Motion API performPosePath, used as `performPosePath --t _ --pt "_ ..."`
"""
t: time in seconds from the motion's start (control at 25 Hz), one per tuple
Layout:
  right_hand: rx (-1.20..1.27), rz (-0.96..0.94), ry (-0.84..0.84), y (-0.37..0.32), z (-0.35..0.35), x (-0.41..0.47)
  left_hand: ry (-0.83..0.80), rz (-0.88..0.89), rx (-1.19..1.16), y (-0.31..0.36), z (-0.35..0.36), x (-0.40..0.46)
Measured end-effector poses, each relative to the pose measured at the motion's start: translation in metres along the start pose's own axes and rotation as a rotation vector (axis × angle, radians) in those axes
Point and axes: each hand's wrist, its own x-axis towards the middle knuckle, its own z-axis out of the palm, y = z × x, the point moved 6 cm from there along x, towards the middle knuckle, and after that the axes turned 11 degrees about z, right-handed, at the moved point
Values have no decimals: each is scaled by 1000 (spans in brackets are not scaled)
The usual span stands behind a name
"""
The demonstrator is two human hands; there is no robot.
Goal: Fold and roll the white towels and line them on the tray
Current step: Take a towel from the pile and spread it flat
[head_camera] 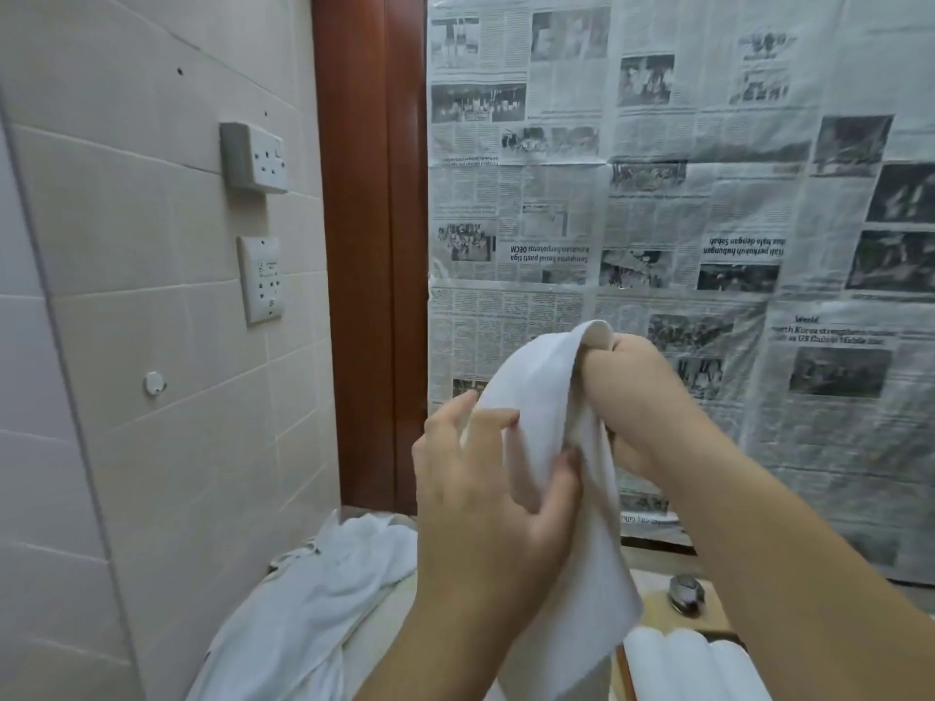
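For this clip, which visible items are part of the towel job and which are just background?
Job items:
- white towel, held up by the left hand and right hand
- heap of unfolded towels
- rolled towels at bottom right

Background:
- newspaper sheets covering the wall ahead
- two wall sockets
- wall hook
- tap

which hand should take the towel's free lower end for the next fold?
Probably left. The left hand holds the towel mid-length, nearer the hanging end; the right hand grips its top.

Tiled wall (126,306), wooden frame (372,245), newspaper-covered window (683,194).
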Motion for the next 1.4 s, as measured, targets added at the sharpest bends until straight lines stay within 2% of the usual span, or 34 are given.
performPosePath --t 0.08,0.16,0.24,0.32,0.4,0.44,0.52,0.64,0.8,0.88,0.96,1.04,1.12,1.2,1.28,1.32,1.4 --pt "-38 1 6 -2 7 -7 52 19 -39 -9 -18 6" --pt "-83 -9 -19 -4 13 -17 9 -124 -117 -30 -37 16" --pt "-150 9 -113 -4 10 -34 -27 -242 -192 -48 -58 33" --pt "-411 96 -326 -4 10 -61 -98 -233 -209 -58 -79 55" --pt "-663 134 -581 -2 16 -96 -271 -167 -286 -52 -86 75" --pt "-673 124 -628 -2 23 -108 -375 -141 -344 -44 -85 80" --pt "-558 20 -505 -9 37 -111 -520 -78 -445 -27 -81 87" --pt "-409 -146 -267 -19 47 -104 -563 12 -521 -9 -73 92" --pt "-262 -75 -214 -12 38 -103 -523 152 -334 -26 -71 82" --pt "-216 -17 -232 -6 36 -107 -653 52 -408 -52 -61 56" --pt "-167 20 -223 1 36 -107 -734 -135 -578 -78 -48 23" --pt "-115 60 -194 7 34 -102 -685 -332 -822 -94 -37 -5" --pt "-209 132 -211 18 34 -99 -540 -455 -976 -98 -33 -14" --pt "-571 237 -325 34 40 -106 -459 -392 -838 -95 -35 -4" --pt "-801 233 -456 43 52 -115 -524 -165 -534 -81 -36 12" --pt "-770 131 -465 38 59 -115 -575 -52 -426 -70 -33 18" --pt "-646 -122 -356 22 62 -109 -643 44 -369 -54 -30 26"
